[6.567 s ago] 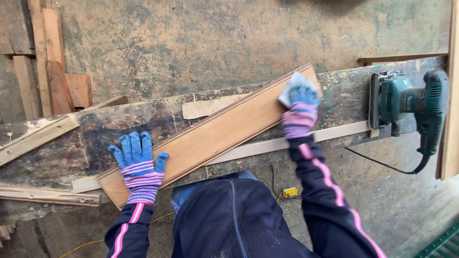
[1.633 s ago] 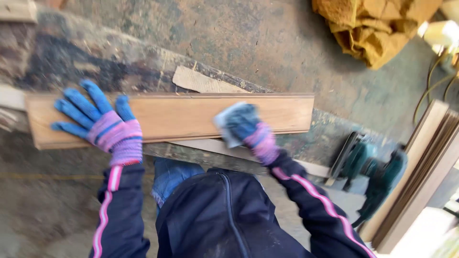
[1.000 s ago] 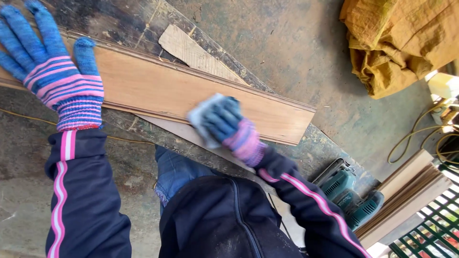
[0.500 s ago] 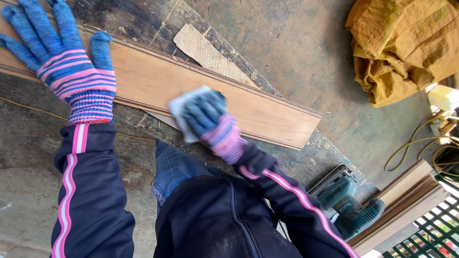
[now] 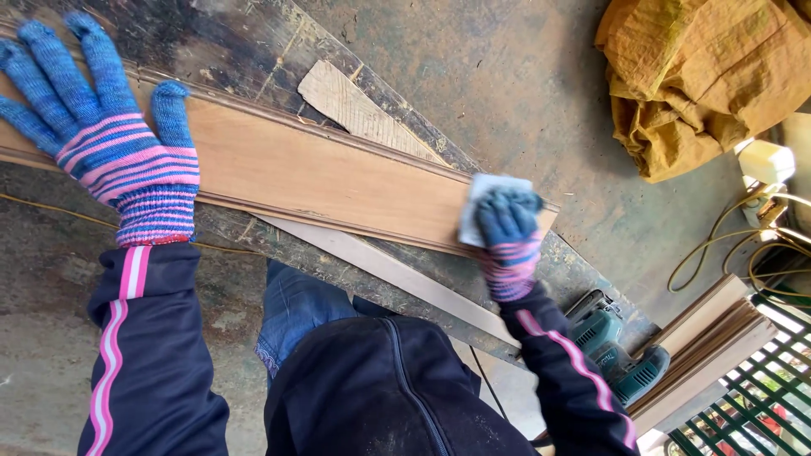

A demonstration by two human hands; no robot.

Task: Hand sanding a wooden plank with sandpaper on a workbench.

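While the left hand (image 5: 106, 139) lay flat and spread on the wooden board (image 5: 312, 173), the right hand (image 5: 505, 232) pressed sandpaper (image 5: 477, 203) onto its far end.

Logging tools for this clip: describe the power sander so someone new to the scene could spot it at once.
Follow the dark, stained workbench down to its lower right end, past the right hand pressing sandpaper on the long board. The power sander sits there beside stacked planks: the only teal and black plastic thing among bare wood.
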